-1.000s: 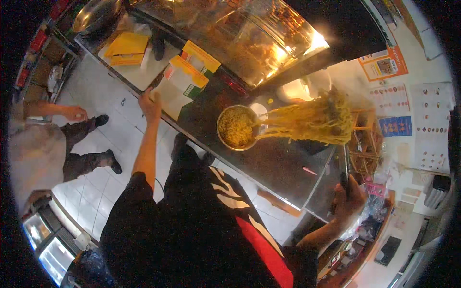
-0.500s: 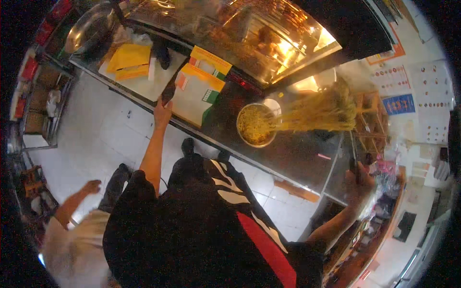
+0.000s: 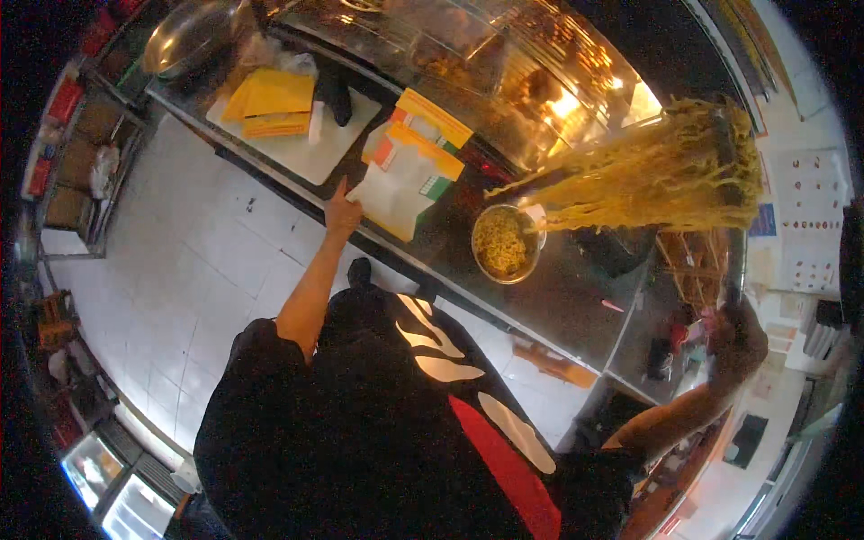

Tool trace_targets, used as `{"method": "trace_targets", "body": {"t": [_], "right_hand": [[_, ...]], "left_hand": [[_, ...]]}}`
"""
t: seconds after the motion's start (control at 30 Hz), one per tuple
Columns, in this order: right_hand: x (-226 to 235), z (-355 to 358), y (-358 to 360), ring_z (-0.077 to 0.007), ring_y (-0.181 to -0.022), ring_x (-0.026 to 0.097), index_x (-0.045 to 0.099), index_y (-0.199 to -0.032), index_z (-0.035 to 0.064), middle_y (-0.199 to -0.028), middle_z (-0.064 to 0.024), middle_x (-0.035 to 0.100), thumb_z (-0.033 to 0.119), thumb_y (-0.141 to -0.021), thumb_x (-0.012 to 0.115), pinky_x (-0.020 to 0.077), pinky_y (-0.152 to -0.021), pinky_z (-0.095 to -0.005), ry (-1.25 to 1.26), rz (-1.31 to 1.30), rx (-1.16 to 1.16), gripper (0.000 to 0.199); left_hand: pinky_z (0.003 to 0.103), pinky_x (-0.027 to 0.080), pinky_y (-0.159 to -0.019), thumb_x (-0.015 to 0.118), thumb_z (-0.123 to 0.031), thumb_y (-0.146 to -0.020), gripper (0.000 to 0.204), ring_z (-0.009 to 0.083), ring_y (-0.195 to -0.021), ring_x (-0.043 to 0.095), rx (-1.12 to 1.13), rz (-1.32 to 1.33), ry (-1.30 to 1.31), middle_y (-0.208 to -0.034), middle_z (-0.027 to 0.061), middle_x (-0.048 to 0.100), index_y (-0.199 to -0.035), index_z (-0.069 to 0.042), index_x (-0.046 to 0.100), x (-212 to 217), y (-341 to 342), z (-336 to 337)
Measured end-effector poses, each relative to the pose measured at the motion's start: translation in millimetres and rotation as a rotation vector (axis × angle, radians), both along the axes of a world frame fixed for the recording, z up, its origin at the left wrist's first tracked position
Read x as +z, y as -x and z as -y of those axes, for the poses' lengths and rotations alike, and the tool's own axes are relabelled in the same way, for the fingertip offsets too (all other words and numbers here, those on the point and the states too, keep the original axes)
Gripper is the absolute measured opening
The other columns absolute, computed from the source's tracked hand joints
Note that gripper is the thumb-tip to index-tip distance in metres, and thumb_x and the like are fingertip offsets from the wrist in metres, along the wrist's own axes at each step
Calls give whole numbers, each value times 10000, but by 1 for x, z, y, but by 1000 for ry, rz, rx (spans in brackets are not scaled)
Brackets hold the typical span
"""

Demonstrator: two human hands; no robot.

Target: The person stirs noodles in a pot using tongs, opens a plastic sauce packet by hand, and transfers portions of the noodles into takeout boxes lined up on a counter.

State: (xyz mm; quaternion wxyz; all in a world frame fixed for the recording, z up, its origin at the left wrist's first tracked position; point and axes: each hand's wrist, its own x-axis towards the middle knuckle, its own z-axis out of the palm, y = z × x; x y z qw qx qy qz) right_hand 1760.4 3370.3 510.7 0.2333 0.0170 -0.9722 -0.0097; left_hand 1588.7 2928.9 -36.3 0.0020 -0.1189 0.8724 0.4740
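My left hand (image 3: 342, 212) rests on the front edge of the dark steel counter (image 3: 576, 297), touching a stack of flat white cartons with orange and green panels (image 3: 409, 175). My right hand (image 3: 738, 340) is raised at the far right, gripping a long dark utensil (image 3: 733, 225). A thick hank of yellow noodles (image 3: 648, 180) is draped over that utensil. The noodles stretch down and left to a round metal bowl (image 3: 506, 243) that holds more noodles on the counter.
A white board (image 3: 310, 148) with yellow packets (image 3: 274, 99) lies left of the cartons. A large metal bowl (image 3: 189, 36) sits at the far left. A lit glass display case (image 3: 504, 63) runs behind the counter. White tiled floor (image 3: 189, 261) and shelves (image 3: 72, 153) are to my left.
The noodles have been pulled higher and further right out of the bowl. A person crouching on the floor at the left is no longer in view. My left hand stays on the counter edge.
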Motion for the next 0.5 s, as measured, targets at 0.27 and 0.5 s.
{"method": "trace_targets", "body": {"t": [0.27, 0.5], "right_hand": [[-55, 72, 55, -172, -806, 633, 630, -1081, -28, -899, -117, 688, 31, -707, 711, 494, -722, -305, -123, -71, 350, 387], [-161, 108, 67, -193, -792, 649, 636, -1062, -11, -900, -137, 677, 8, -725, 679, 499, -720, -316, 446, 283, 234, 340]], "left_hand": [[406, 508, -723, 579, -150, -724, 668, 323, -739, 652, 80, -48, 15, -823, 215, 657, -1346, 19, 401, 37, -14, -4], [422, 471, -839, 563, -155, -748, 604, 370, -991, 592, 23, 26, 36, -1126, 271, 579, -1309, 30, 437, 30, -15, -4]]}}
